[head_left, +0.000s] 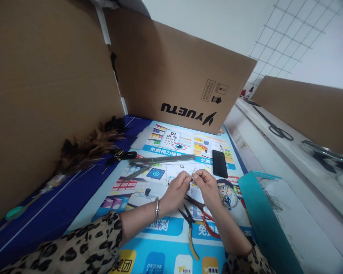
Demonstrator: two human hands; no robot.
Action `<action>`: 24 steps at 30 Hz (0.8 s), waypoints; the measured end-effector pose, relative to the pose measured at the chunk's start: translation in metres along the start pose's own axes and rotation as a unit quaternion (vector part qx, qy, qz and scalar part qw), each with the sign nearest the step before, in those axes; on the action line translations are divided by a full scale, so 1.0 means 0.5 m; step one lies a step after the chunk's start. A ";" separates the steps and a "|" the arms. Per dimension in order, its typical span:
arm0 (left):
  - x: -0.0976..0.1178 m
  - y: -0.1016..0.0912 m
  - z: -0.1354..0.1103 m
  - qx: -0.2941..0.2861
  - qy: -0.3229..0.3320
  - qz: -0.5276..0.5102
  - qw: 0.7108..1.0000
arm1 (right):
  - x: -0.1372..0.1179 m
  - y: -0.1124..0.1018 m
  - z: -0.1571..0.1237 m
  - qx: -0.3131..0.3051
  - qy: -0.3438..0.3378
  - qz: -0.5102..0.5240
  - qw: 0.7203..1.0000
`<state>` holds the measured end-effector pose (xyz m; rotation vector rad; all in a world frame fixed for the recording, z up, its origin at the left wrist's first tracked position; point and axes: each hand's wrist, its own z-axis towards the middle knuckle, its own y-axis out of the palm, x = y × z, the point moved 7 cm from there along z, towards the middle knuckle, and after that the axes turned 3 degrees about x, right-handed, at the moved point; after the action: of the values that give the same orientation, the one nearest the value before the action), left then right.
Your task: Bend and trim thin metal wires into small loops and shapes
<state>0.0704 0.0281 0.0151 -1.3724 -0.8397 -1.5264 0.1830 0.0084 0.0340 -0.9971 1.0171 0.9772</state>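
Note:
My left hand [179, 187] and my right hand [207, 186] meet over the middle of the printed mat, fingertips nearly touching. Both pinch a thin wire [192, 175], whose fine ends stick up between the fingers; its exact shape is too small to make out. Below the hands lie pliers [189, 217] with yellow handles and, partly behind my right wrist, scissors [199, 204] with red handles. Beyond my left hand a bundle of thin straight wires [171, 158] rests on the mat. Close to my right wrist is a round clear dish [228, 196] with small bits in it.
A black phone [219, 163] lies past my right hand. Cardboard panels [171, 72] stand at the back and left. A feather duster [85, 146] and black-handled keys [125, 155] lie at left. At right are a teal box [260, 213] and a ledge holding black scissors [280, 132].

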 end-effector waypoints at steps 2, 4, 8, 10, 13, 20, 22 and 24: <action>-0.006 0.003 -0.001 -0.002 -0.016 -0.045 0.999 | 0.000 -0.001 0.000 0.002 0.001 0.004 1.000; -0.012 0.009 -0.002 -0.011 -0.031 -0.096 0.995 | 0.001 -0.002 0.000 0.006 0.004 0.007 1.000; -0.020 0.022 -0.001 -0.046 -0.051 -0.188 0.980 | 0.003 -0.004 -0.001 0.011 0.007 0.013 1.000; -0.022 0.026 0.000 -0.058 -0.057 -0.219 0.972 | 0.004 -0.003 -0.001 0.011 0.013 0.025 1.000; -0.023 0.030 0.001 -0.074 -0.072 -0.260 0.960 | 0.005 0.000 -0.002 0.012 0.021 0.052 0.998; -0.023 0.039 -0.001 -0.095 -0.092 -0.294 0.947 | -0.004 0.003 -0.005 0.020 0.029 0.077 0.996; -0.023 0.040 -0.003 -0.095 -0.095 -0.289 0.948 | -0.005 0.003 -0.006 0.025 0.033 0.074 0.996; -0.023 0.041 -0.005 -0.097 -0.100 -0.285 0.948 | -0.003 0.003 -0.008 0.031 0.039 0.067 0.997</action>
<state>0.0884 0.0202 0.0019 -1.5247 -1.3273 -1.9683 0.1806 0.0048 0.0342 -0.9303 1.1843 1.0153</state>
